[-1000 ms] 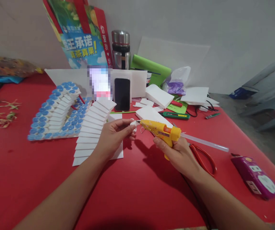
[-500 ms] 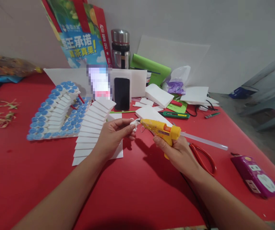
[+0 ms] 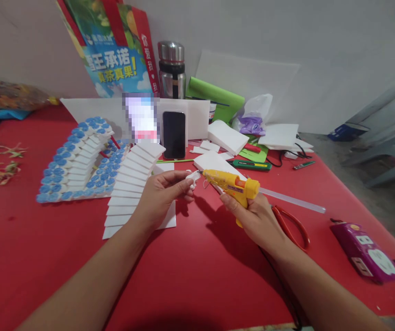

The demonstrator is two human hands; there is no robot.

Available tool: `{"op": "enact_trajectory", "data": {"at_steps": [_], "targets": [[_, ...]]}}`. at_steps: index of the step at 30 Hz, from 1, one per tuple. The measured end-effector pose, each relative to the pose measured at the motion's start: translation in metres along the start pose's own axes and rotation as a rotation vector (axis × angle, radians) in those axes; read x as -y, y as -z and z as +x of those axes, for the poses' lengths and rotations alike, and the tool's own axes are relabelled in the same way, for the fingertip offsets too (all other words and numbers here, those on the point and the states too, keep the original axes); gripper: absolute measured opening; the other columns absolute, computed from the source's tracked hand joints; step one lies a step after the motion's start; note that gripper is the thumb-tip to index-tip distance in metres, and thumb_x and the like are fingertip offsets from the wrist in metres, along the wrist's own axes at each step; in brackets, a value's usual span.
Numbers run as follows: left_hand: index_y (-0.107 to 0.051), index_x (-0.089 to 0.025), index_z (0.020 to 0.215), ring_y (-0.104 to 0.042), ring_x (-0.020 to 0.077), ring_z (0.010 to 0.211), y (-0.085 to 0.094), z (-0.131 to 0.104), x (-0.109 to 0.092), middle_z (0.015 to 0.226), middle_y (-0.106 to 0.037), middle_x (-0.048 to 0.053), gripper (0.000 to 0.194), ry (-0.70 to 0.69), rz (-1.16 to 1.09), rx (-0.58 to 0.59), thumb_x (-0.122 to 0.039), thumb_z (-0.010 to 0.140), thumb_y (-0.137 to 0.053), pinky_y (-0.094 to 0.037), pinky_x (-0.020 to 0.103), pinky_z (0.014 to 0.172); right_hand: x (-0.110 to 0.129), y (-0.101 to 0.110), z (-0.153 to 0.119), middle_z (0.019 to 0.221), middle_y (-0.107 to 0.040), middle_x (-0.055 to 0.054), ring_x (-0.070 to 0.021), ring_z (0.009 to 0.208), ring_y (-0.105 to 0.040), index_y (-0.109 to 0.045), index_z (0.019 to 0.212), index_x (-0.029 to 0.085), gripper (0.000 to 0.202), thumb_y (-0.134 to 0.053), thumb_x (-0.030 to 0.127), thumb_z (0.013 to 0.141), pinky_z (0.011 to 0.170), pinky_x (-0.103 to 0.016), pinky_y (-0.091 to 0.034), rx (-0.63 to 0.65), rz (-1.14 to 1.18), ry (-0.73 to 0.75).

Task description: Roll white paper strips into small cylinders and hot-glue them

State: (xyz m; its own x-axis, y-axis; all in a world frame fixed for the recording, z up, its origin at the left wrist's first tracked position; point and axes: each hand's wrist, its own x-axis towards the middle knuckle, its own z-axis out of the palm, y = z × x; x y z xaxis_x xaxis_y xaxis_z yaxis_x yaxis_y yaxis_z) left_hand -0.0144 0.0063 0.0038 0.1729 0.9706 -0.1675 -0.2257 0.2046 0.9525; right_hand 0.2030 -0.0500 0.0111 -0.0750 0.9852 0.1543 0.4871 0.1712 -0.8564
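My left hand pinches a small white piece between thumb and fingertips; its exact kind I cannot make out. A yellow hot glue gun is in my right hand, fingers wrapped round its handle. Its nozzle points left, at or very near the white piece. From its back end sticks a clear glue stick. Behind my left hand stands a stepped fan of white foam-board strips. Further left is a curved white staircase-like model edged with blue rolled flowers.
Red-handled pliers lie by my right wrist, with a purple power box further right. A green utility knife, white boards and a dark phone are ahead. A steel flask stands behind.
The glue gun's nozzle has shifted very slightly from the white piece's top edge. Both hands keep their grip; the whole view has moved a little.
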Motion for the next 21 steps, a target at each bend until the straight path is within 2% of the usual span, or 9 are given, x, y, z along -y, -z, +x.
{"op": "enact_trajectory", "data": {"at_steps": [6, 11, 16, 21], "targets": [[-0.078, -0.010, 0.101, -0.070, 0.0166, 0.066, 0.0008, 0.0019, 0.0018, 0.078, -0.077, 0.008, 0.043, 0.007, -0.008, 0.009, -0.036, 0.070, -0.092, -0.061, 0.030, 0.065, 0.0015, -0.0008, -0.0019, 0.070, -0.059, -0.001, -0.0180, 0.065, -0.055, -0.072, 0.120, 0.022, 0.039, -0.058, 0.053, 0.101, 0.060, -0.030, -0.046, 0.031, -0.018, 0.019], [-0.079, -0.009, 0.101, -0.071, 0.0162, 0.068, 0.0002, 0.0025, 0.0025, 0.078, -0.076, 0.008, 0.043, -0.001, -0.008, 0.008, -0.035, 0.070, -0.093, -0.061, 0.028, 0.066, 0.0034, -0.0029, -0.0037, 0.074, -0.061, 0.000, -0.0173, 0.067, -0.056, -0.071, 0.126, 0.024, 0.038, -0.058, 0.050, 0.102, 0.061, -0.029, -0.047, 0.054, 0.000, 0.057], [-0.078, -0.009, 0.101, -0.070, 0.0160, 0.067, 0.0001, 0.0026, 0.0025, 0.078, -0.076, 0.008, 0.042, 0.004, 0.001, 0.009, -0.036, 0.071, -0.092, -0.061, 0.029, 0.066, 0.0043, -0.0023, -0.0023, 0.074, -0.063, -0.001, -0.0189, 0.070, -0.059, -0.072, 0.123, 0.022, 0.038, -0.058, 0.050, 0.102, 0.062, -0.029, -0.048, 0.045, 0.002, 0.040], [-0.077, -0.009, 0.102, -0.069, 0.0164, 0.065, 0.0017, 0.0027, 0.0030, 0.076, -0.075, 0.007, 0.043, 0.008, -0.008, 0.019, -0.036, 0.071, -0.092, -0.062, 0.030, 0.064, 0.0038, -0.0016, -0.0001, 0.092, -0.070, -0.004, -0.0212, 0.080, -0.064, -0.071, 0.129, 0.023, 0.041, -0.057, 0.050, 0.102, 0.072, -0.033, -0.052, 0.030, 0.010, 0.049]]}}
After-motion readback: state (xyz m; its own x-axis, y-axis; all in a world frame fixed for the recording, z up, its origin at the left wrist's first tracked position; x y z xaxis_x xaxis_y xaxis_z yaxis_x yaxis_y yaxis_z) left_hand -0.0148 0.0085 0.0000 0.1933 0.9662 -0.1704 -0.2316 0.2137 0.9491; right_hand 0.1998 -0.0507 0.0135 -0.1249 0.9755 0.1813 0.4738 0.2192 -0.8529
